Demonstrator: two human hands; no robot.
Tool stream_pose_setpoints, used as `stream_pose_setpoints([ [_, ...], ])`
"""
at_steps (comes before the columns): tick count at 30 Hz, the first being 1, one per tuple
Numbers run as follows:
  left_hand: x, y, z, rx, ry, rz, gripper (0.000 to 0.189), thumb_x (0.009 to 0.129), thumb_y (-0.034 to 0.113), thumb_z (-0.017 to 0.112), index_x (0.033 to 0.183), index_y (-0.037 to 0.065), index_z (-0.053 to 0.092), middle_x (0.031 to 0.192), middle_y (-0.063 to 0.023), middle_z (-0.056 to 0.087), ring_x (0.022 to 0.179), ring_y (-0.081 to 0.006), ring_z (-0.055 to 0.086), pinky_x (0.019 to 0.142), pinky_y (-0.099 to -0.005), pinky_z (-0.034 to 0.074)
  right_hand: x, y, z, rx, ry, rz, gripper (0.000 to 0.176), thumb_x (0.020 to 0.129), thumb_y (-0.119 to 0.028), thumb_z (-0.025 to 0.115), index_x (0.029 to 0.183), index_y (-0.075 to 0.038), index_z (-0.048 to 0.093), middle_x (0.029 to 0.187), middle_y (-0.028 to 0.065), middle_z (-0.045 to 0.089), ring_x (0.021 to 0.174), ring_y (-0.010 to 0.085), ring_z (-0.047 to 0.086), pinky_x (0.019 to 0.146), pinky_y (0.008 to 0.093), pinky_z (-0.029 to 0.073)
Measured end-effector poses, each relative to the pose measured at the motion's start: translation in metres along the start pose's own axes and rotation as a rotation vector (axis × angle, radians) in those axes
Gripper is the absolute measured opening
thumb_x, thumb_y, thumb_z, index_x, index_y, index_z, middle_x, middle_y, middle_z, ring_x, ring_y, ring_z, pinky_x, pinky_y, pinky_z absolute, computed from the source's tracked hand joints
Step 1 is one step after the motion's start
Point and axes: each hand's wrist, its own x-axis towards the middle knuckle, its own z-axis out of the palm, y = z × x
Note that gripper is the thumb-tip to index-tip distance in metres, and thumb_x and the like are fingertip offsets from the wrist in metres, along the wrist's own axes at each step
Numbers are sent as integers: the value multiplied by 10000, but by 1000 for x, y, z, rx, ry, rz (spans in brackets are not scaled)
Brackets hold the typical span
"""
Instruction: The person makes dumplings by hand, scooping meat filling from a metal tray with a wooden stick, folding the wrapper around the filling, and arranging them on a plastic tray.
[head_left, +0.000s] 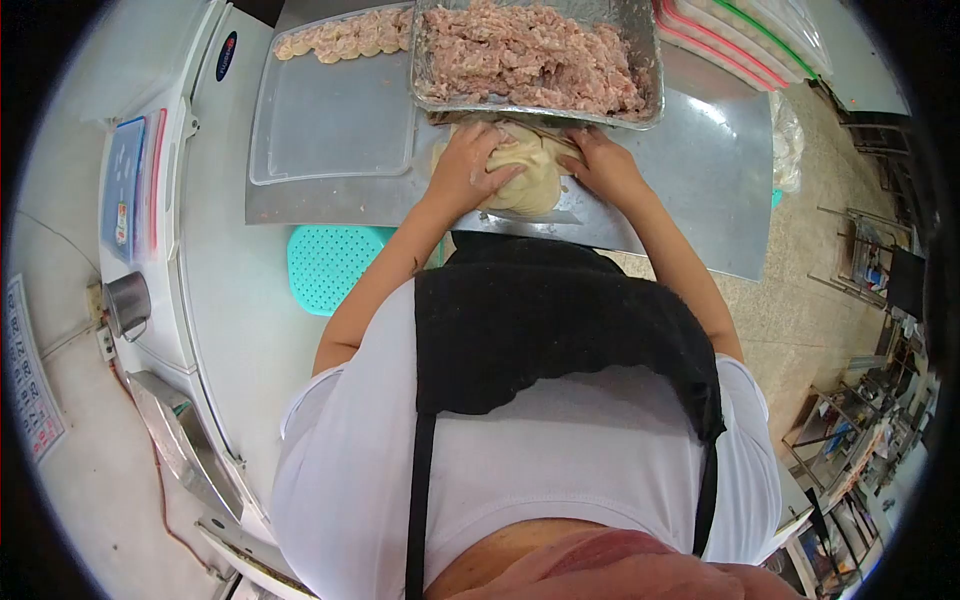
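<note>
The person stands at a steel table (700,170) with both hands on a pale lump of dough (530,180). The left hand (468,165) lies flat on top of the dough, with the fingers spread wide. The right hand (605,165) rests against the other side with the fingers bent a little, not closed around it.

The dough lies between the two hands. The part that shows is a soft oval, and its long axis seems to go from one hand to the other. It has no clear pointed end.

Just beyond the fingertips stands a metal tray of minced meat (535,55), and its near rim is right at the far side of the dough. Behind the wrists, the table edge is close. Outside the left hand is a clear plastic tray (330,130) with a row of dumplings (345,38) at its far end. Outside the right hand there is bare steel.
</note>
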Motion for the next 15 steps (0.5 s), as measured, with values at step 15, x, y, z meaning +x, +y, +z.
stream_pose_setpoints([
  [15, -34, -26, -2, -81, 290, -132, 201, 847, 125, 635, 1038, 61, 631, 1087, -99, 605, 1011, -260, 575, 860, -356, 464, 20, -48, -8, 933, -218, 212, 260, 865, -180, 578, 1069, -20, 591, 869, 109, 643, 731, 183, 569, 703, 314, 468],
])
